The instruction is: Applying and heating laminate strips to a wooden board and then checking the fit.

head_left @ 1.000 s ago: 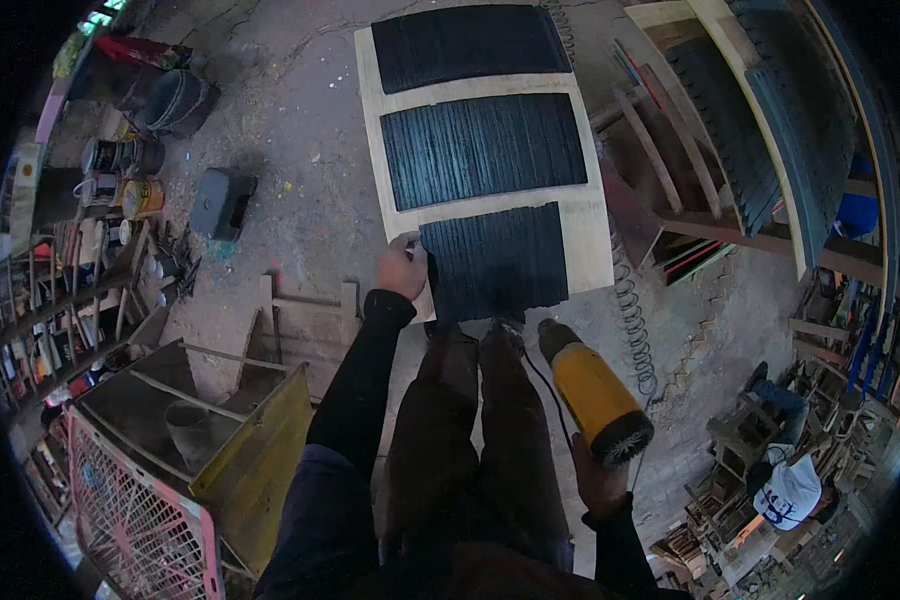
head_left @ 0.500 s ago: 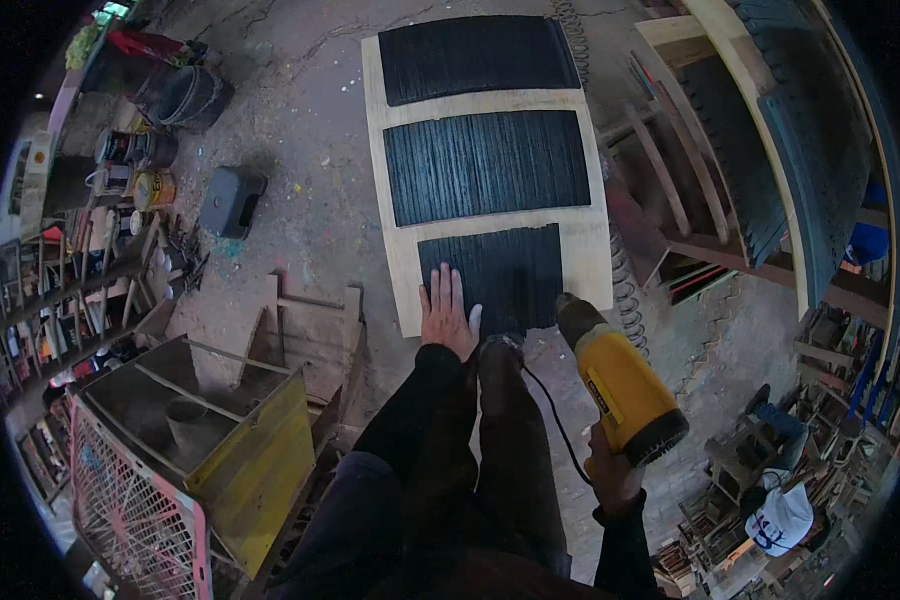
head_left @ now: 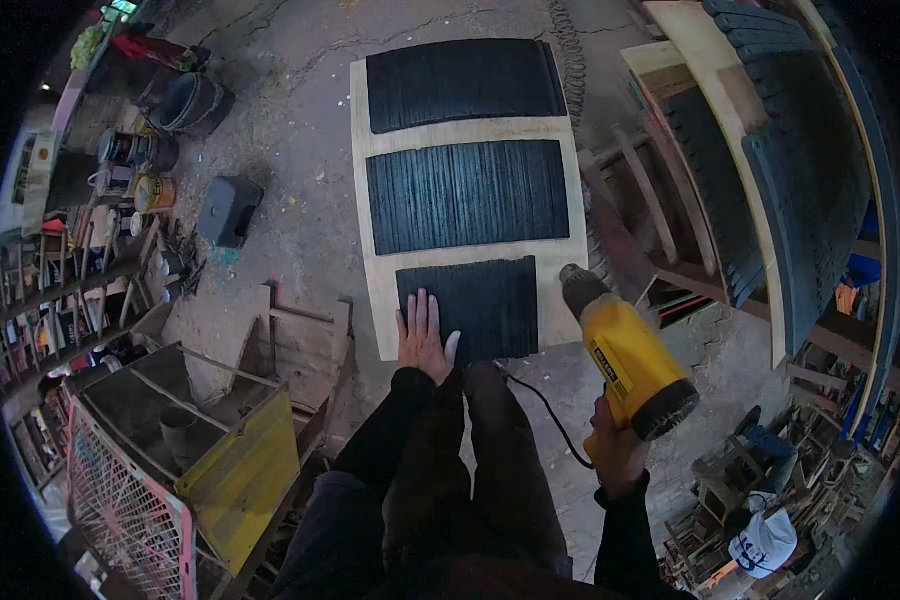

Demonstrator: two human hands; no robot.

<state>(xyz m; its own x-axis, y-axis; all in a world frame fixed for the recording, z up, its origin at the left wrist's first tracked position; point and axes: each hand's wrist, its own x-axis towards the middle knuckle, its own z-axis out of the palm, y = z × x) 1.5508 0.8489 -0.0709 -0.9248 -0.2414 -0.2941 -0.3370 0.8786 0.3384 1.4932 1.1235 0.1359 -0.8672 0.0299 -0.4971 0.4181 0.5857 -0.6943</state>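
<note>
A pale wooden board [head_left: 475,130] lies crosswise in front of me, bearing three dark, ridged panels, the far one [head_left: 460,85], the middle one [head_left: 468,195] and the nearest [head_left: 485,305]. My left hand [head_left: 424,340] rests flat on the left part of the nearest panel, fingers stretched out. My right hand [head_left: 620,445] grips a yellow and black heat gun [head_left: 622,355] by its handle, cord hanging below. The gun's nozzle points up and left, by the nearest panel's right side.
Leaning dark panels [head_left: 800,220] stand at right. A grey plastic stool [head_left: 228,210], buckets [head_left: 185,105] and shelving with clutter [head_left: 90,280] are at left. A yellow-sided bin [head_left: 240,480] stands lower left. A person [head_left: 765,535] is low at the right. A coiled hose [head_left: 570,60] lies behind the board.
My left hand has moved from the board's left edge onto the nearest panel, spread flat. My right hand has raised the heat gun, bringing its nozzle up toward that panel's right side.
</note>
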